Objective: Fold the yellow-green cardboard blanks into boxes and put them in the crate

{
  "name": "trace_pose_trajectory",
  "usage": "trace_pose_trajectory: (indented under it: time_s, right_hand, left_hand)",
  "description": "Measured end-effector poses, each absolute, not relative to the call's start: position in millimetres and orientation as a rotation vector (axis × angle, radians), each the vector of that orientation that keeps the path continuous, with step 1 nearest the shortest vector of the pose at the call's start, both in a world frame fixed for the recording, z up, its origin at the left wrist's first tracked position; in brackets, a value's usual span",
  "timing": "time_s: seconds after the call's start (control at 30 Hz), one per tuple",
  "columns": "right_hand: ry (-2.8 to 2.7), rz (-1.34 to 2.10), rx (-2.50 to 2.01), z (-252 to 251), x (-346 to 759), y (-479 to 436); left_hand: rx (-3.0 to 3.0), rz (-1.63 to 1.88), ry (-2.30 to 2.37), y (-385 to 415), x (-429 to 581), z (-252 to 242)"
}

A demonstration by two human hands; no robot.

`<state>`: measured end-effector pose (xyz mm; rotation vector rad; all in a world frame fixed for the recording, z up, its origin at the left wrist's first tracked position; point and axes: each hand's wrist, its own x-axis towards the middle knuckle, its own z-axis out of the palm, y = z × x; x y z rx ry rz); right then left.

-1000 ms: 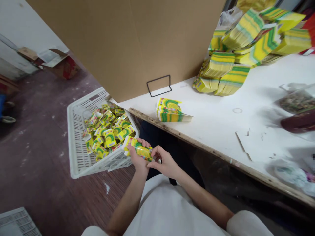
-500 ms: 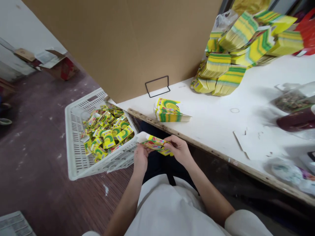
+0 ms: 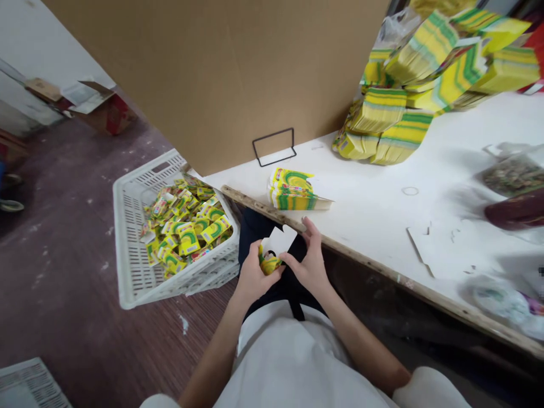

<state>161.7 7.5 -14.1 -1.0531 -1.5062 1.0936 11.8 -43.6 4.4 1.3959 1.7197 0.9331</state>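
A small yellow carton (image 3: 269,264), its white inner flaps (image 3: 284,240) raised, is held over my lap just in front of the table edge. My left hand (image 3: 254,276) is closed around its left side and lower end. My right hand (image 3: 311,262) is at the other side, thumb against the carton and the other fingers stretched apart beyond the flaps. A round dark spot shows at the carton's opening; I cannot tell what it is. On the table ahead lies a small stack of flat yellow and green cartons (image 3: 295,190).
At the left, a white plastic crate (image 3: 127,249) holds many folded yellow cartons (image 3: 187,238). A big cardboard box (image 3: 221,85) stands behind, with a black wire stand (image 3: 275,148) before it. Bundled flat cartons (image 3: 399,136) are piled on the white table (image 3: 369,209). A dark red container (image 3: 516,212) lies right.
The carton, held flat between both hands before, is now turned and folded into shape with its flaps up. My left hand has wrapped around it, and my right fingers have spread.
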Motion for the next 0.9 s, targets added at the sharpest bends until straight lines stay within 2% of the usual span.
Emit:
trace_pose_trajectory:
  time_s: [0.13,0.23,0.43,0.57,0.67,0.77,0.9]
  right_hand:
    - [-1.170,1.876,-0.854,-25,153,4]
    - [-1.156,2.089,-0.790,-20,156,5]
    - [-1.531,1.869,-0.848,-11,163,5]
    - [-1.776,1.596,-0.828,-12,161,2]
    - [-1.712,1.441,-0.897,-15,161,5]
    - [-1.732,1.365,-0.915,-18,165,11]
    - [-2.067,1.359,-0.828,-17,172,19]
  left_hand:
    - [1.556,1.036,1.714,-48,16,-6]
    - [1.684,1.033,1.658,-48,17,-7]
    - [1.522,0.860,1.586,-46,18,-3]
    - [1.442,0.936,1.634,-45,22,-14]
    - [1.527,0.967,1.814,-45,21,-20]
    - [1.633,0.899,1.872,-46,14,-19]
    - [1.672,0.814,1.810,-46,-2,-9]
